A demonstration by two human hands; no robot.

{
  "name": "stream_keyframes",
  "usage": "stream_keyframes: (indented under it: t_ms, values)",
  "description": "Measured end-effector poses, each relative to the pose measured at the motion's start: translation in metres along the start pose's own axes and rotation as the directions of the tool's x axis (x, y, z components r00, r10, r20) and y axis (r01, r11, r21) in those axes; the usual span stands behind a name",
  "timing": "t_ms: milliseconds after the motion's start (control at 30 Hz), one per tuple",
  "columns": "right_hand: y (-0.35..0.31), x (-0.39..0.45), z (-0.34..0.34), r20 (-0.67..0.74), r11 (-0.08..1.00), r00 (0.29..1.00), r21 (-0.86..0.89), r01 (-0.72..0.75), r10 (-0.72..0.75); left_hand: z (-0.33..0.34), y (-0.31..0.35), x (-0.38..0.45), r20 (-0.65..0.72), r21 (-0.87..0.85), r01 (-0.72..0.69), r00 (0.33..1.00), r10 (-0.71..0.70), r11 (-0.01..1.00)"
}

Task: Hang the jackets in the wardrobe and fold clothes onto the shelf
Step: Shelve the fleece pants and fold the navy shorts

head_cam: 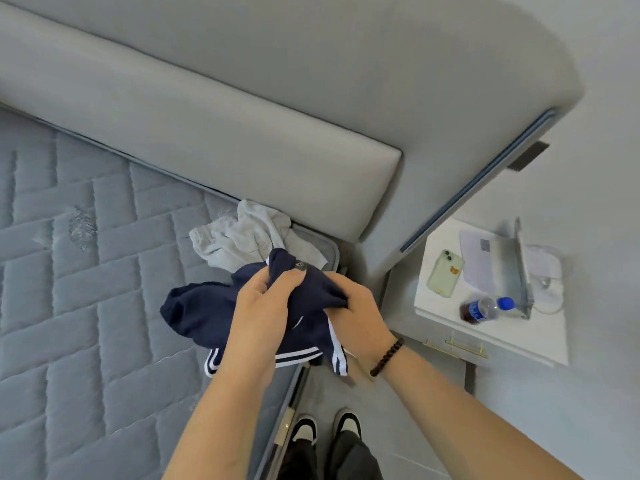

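Note:
A navy garment with white stripes at its hem (201, 313) hangs bunched over the corner of the bed. My left hand (263, 306) grips its upper fold, thumb pinching the cloth. My right hand (356, 313), a dark bead bracelet at its wrist, clutches the same garment from the right side. Just behind, a crumpled light grey garment (239, 237) lies on the mattress (86, 306) against the headboard. No wardrobe or shelf is in view.
A padded grey headboard (242, 133) runs along the back. To the right stands a white nightstand (450, 327) with a green phone (445, 273), a blue-capped bottle (485, 308) lying on its side, and an open laptop (498, 265). My feet (325, 427) stand on the grey floor beside the bed.

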State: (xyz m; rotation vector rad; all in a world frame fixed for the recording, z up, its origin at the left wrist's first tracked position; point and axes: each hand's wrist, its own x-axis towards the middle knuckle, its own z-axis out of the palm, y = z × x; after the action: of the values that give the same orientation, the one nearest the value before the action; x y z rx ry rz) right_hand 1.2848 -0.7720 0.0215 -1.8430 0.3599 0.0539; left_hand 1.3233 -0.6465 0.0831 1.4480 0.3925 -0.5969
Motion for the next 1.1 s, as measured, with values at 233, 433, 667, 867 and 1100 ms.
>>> stream_keyframes:
  t_ms: [233,433,667,867,1100]
  values:
    - [-0.052,-0.065,-0.059,-0.137,0.992,0.99,0.126,-0.014,0.032,0.016,-0.002,-0.036,0.163,-0.182,0.179,0.975,-0.15,0.967]
    - [-0.085,-0.143,-0.11,-0.234,0.99,0.972,0.13,0.057,-0.026,0.022,-0.058,-0.066,0.307,-0.036,-0.191,0.932,0.193,0.981]
    - [-0.112,-0.273,-0.163,-0.428,0.985,0.897,0.075,0.154,-0.108,0.08,-0.146,-0.131,0.518,0.545,-0.449,0.844,0.137,0.708]
    - [-0.081,-0.432,-0.219,-0.792,0.992,0.607,0.114,0.049,0.061,0.126,-0.199,-0.233,0.537,0.511,-0.454,0.832,0.142,0.73]
    - [-0.02,-0.596,-0.22,-0.996,0.957,0.011,0.081,-0.278,0.087,0.205,-0.182,-0.386,0.668,0.35,-0.181,0.736,-0.109,0.919]
